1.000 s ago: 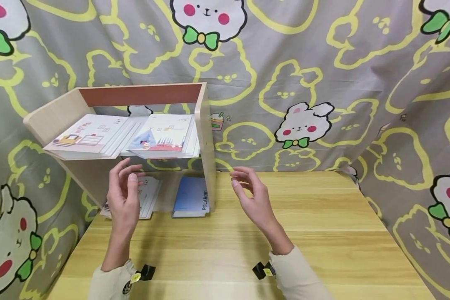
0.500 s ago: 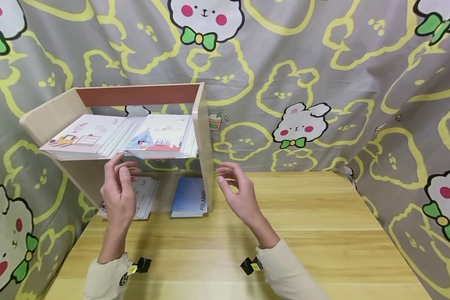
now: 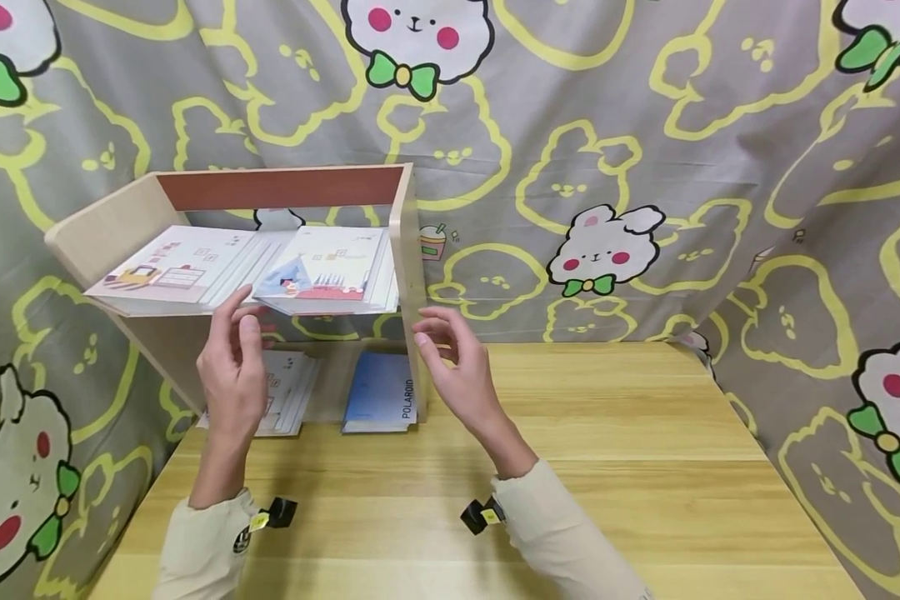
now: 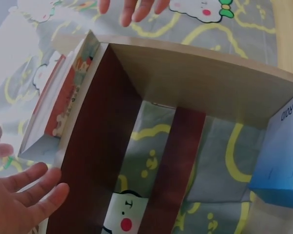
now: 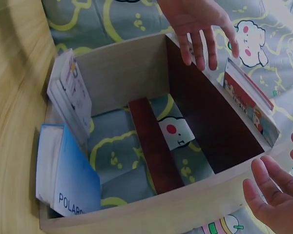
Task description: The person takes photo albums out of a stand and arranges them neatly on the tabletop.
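A small two-tier wooden bookshelf [image 3: 412, 250] stands at the left of the table. My left hand [image 3: 232, 375] is raised before its upper tier, fingers loosely bent, fingertips close to the board's front edge. My right hand [image 3: 457, 367] is held in front of the right side panel, its fingers gently curved. Both hands hold nothing. On the upper tier lie two stacks of thin picture books, a left stack [image 3: 161, 267] and a right stack [image 3: 322, 267]. Below, white books [image 3: 288, 392] sit partly behind my left hand, and a blue POLAROID book [image 3: 378, 392] lies at the right.
The wooden table [image 3: 607, 450] reaches to the right of the shelf. A grey patterned curtain [image 3: 585, 167] hangs behind and at both sides. A small black device [image 3: 281, 512] sits at the left wrist, and another black device [image 3: 476, 517] at the right.
Both hands have risen toward the shelf. The right hand has moved left, up to the side panel; the left hand has moved slightly left. The books have stayed in place.
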The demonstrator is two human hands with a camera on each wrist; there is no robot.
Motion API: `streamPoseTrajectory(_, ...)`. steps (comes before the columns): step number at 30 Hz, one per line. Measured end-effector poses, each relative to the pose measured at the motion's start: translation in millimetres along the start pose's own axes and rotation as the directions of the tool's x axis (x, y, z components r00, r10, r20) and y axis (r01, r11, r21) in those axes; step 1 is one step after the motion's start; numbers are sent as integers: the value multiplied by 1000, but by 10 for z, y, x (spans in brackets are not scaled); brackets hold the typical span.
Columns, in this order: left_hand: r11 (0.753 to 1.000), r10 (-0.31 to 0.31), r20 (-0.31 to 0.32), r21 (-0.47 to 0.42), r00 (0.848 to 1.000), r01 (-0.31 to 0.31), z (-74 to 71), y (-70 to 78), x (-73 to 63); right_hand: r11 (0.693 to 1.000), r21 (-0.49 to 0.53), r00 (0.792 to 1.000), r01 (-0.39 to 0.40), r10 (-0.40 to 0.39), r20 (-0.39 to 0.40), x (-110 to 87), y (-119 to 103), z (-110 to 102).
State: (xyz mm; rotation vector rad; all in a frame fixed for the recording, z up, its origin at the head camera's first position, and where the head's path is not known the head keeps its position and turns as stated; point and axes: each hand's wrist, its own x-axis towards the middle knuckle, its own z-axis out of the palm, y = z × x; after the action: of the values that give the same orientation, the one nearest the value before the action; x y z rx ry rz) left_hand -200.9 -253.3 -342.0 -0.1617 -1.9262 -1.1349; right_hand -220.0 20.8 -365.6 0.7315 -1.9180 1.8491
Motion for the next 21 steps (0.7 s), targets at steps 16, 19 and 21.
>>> streamPoseTrajectory(16, 998, -54, 100, 20, 994, 52, -16, 58, 128, 1000, 10, 999, -29, 29, 23, 151, -86, 167)
streamPoseTrajectory(19, 998, -64, 111, 7, 992, 64, -20, 64, 157, 999, 19, 999, -36, 36, 21, 177, -107, 206)
streamPoseTrajectory(21, 997, -70, 122, -3, 990, 71, -23, 70, 174, 999, 22, 999, -40, 40, 20, 195, -125, 234)
